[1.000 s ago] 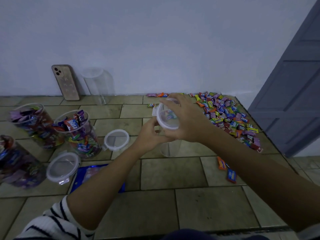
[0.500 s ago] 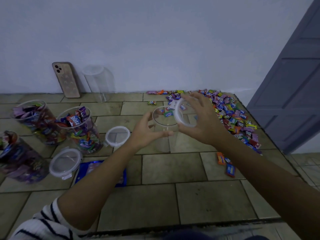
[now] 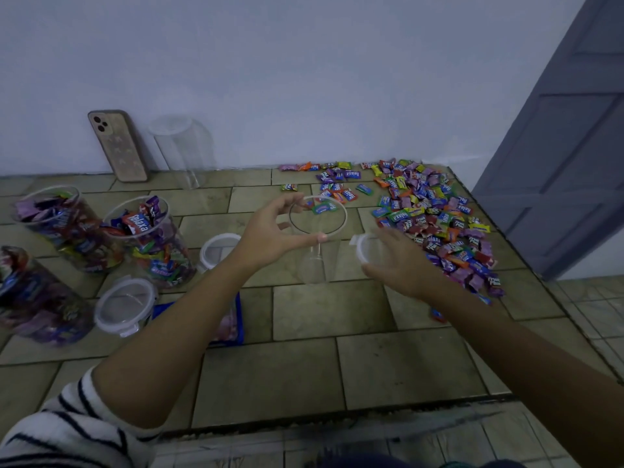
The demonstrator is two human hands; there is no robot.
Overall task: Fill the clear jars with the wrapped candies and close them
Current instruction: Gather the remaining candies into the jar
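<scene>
An empty clear jar (image 3: 315,261) stands open at the middle of the tiled surface. My left hand (image 3: 270,234) grips its rim with thumb and fingers. My right hand (image 3: 395,261) holds the jar's white-rimmed lid (image 3: 366,248) just right of the jar, low over the tiles. A spread of wrapped candies (image 3: 429,217) lies to the right, reaching the back wall. On the left stand three jars full of candies (image 3: 152,244), (image 3: 64,228), (image 3: 33,298), all without lids.
Two loose lids (image 3: 125,305), (image 3: 219,248) lie near the full jars. A blue candy bag (image 3: 233,319) lies under my left forearm. Another empty jar (image 3: 184,150) and a phone (image 3: 118,146) lean at the wall. A grey door (image 3: 567,146) stands on the right.
My right hand took the lid off the empty jar and carried it down to the right. My left hand moved up to the jar's rim.
</scene>
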